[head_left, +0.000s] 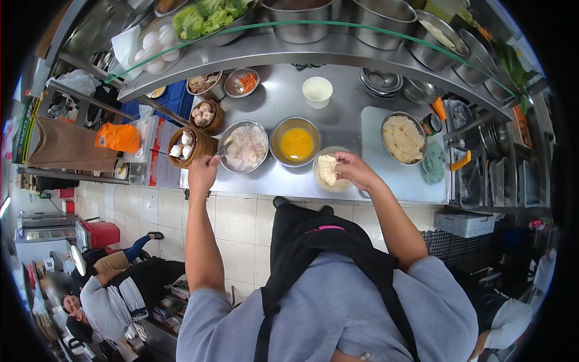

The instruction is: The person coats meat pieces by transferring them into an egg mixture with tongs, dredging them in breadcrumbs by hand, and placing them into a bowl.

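Left hand [204, 172], left of center, grips a utensil [225, 148] dipped into a bowl of pale, wet pieces [246, 143]. Right hand [357, 172], right of center, fingers around a crumb-coated lump [327, 169] above a shallow bowl [336, 186]. Yellow liquid [297, 145] in a metal bowl, mid-frame. White cup [317, 92] upper center. Bamboo steamers [208, 145] at left. Cutting board [373, 139] center right, bowl of pale yellow mass [403, 139] on it.

You can read no words, brands or numbers for certain anywhere in your view. Between your nine and ten o'clock, the orange bag [117, 138] carries marks too small to make out, as does the red-and-white box [164, 148] inward of it. At your two o'clock, the can [432, 124] bears markings too blurred to read.
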A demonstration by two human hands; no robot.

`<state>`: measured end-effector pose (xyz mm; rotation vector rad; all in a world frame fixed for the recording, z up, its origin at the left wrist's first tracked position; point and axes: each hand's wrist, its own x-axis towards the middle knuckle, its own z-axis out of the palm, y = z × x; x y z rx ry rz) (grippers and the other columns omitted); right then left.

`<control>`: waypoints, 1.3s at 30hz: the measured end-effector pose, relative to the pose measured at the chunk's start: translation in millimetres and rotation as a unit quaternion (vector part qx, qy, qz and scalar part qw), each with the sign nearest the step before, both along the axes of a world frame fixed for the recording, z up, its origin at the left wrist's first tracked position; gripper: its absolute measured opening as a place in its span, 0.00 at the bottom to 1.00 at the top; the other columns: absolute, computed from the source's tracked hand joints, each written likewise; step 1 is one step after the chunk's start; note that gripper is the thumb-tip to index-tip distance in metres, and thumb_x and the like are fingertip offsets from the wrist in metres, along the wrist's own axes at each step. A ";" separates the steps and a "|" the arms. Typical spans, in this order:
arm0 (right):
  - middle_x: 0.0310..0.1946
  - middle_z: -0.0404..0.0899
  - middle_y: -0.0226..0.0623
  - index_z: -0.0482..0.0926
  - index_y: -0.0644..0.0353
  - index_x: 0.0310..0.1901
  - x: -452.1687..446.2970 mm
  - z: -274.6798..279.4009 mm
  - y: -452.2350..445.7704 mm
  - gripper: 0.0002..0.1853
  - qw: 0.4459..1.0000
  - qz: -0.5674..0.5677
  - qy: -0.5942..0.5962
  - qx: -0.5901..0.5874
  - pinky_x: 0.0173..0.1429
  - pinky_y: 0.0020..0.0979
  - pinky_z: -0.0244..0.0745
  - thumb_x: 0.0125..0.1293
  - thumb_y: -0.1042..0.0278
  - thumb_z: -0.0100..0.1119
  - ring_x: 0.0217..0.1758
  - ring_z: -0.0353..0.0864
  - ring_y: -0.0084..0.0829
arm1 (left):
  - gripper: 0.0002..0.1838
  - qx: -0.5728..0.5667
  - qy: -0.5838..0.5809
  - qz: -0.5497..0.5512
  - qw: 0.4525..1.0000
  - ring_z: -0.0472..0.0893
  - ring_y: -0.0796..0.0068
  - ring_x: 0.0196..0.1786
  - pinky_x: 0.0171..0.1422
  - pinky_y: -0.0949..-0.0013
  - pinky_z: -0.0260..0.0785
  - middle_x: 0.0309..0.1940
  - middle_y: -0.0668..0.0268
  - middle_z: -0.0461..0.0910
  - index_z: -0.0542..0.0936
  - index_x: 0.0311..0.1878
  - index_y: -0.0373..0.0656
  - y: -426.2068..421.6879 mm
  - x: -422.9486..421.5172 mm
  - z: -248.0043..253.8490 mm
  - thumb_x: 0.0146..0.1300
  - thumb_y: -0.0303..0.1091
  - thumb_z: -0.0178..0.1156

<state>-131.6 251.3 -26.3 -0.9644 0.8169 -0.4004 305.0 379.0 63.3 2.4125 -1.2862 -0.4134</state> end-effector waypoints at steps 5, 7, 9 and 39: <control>0.44 0.81 0.36 0.79 0.62 0.52 4.4 3.4 1.2 0.15 0.995 -0.047 -0.072 0.050 0.48 0.34 0.85 0.63 0.77 0.61 0.45 0.85 0.30 | 0.18 -0.057 -0.014 -0.074 0.996 0.83 0.45 0.36 0.44 0.54 0.74 0.33 0.46 0.85 0.87 0.41 0.35 -0.5 15.1 -28.6 0.68 0.44 0.65; 0.45 0.81 0.35 0.79 0.62 0.54 5.8 10.2 0.8 0.15 0.991 -0.048 -0.102 0.078 0.46 0.31 0.84 0.65 0.77 0.62 0.44 0.85 0.27 | 0.19 -0.082 0.021 -0.071 0.994 0.82 0.58 0.31 0.41 0.58 0.72 0.28 0.48 0.84 0.86 0.41 0.32 -0.6 5.3 -17.5 0.68 0.44 0.66; 0.45 0.82 0.35 0.79 0.61 0.53 -8.3 18.1 -5.1 0.14 0.983 -0.076 -0.136 0.098 0.47 0.31 0.84 0.66 0.76 0.63 0.43 0.85 0.26 | 0.20 -0.077 0.039 -0.063 0.994 0.80 0.63 0.30 0.40 0.59 0.72 0.26 0.51 0.83 0.86 0.41 0.31 -0.8 -6.4 -1.6 0.69 0.44 0.66; 0.41 0.87 0.46 0.88 0.61 0.44 -139.4 47.3 -41.6 0.12 0.835 -0.140 0.345 -0.405 0.49 0.36 0.80 0.60 0.74 0.61 0.43 0.87 0.40 | 0.19 -0.002 -0.090 -0.160 0.983 0.85 0.42 0.40 0.47 0.48 0.77 0.33 0.48 0.85 0.87 0.38 0.40 -57.4 -126.1 -10.4 0.66 0.48 0.63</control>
